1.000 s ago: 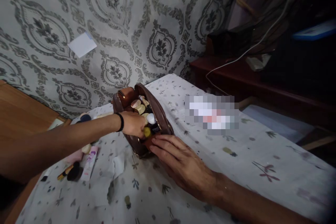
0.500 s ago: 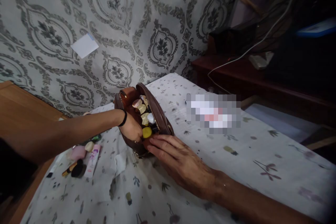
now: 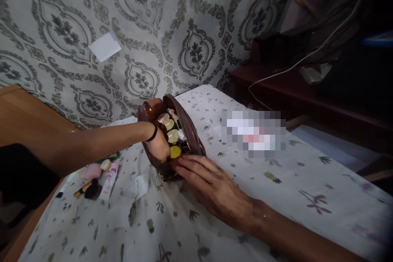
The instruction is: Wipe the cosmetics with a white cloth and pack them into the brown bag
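A brown zip-top bag (image 3: 192, 133) stands with its mouth open on the patterned bedsheet. My left hand (image 3: 159, 146), a black band round its wrist, reaches down inside the bag, its fingers hidden. Beside it in the bag lies a yellow round-topped item (image 3: 175, 152). Several gold round pieces (image 3: 173, 135) and a small white item (image 3: 181, 134) fill the far part. My right hand (image 3: 211, 182) holds the bag's near rim, long fingers over the edge and thumb out of sight.
Left of the bag lie a pink-and-white tube (image 3: 109, 181), a pink item (image 3: 93, 170), a gold-handled brush (image 3: 82, 188) and a crumpled white tissue (image 3: 141, 186). A blurred-out patch (image 3: 253, 133) covers something at right. Beyond stands a dark red table (image 3: 276, 86) with a white cable (image 3: 288, 68).
The view has shifted slightly, so the bag appears a little further right and higher. My left hand stays inside the bag and my right hand stays on its rim.
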A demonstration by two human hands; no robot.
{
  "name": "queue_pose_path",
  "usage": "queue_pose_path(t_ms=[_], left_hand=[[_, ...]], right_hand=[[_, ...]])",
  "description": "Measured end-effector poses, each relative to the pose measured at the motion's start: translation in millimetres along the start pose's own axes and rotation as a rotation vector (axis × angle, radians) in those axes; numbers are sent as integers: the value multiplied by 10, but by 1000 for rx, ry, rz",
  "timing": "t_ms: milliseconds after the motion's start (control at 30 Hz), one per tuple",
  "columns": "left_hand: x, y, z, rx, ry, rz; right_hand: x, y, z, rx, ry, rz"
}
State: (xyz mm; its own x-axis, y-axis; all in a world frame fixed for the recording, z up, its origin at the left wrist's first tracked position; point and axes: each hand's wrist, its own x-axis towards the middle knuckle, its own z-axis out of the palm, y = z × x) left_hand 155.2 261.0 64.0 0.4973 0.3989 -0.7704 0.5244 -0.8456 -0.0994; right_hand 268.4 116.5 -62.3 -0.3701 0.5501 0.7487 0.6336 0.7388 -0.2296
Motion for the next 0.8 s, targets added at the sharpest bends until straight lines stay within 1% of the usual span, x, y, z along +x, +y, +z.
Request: queue_pose_path(t_ms=[100, 167, 233, 400, 467, 600, 700, 800], left_hand=[[-27, 33, -34, 44, -110, 39], [-58, 39, -52, 68, -108, 21], [-88, 37, -63, 96, -86, -40], [-104, 24, -63, 93, 41, -176], [-70, 18, -45, 52, 55, -226], [43, 1, 22, -78, 50, -285], [113, -16, 73, -211, 113, -315], [146, -34, 109, -276, 157, -329]], right_hand=[[2, 1, -16, 19, 5, 4], [2, 0, -21, 24, 6, 4], [3, -1, -20, 24, 8, 6], [7, 3, -7, 11, 18, -4], [2, 7, 1, -2, 26, -15], [-11, 9, 17, -37, 62, -28], [-14, 5, 24, -51, 76, -28], [-17, 5, 34, -57, 86, -28]])
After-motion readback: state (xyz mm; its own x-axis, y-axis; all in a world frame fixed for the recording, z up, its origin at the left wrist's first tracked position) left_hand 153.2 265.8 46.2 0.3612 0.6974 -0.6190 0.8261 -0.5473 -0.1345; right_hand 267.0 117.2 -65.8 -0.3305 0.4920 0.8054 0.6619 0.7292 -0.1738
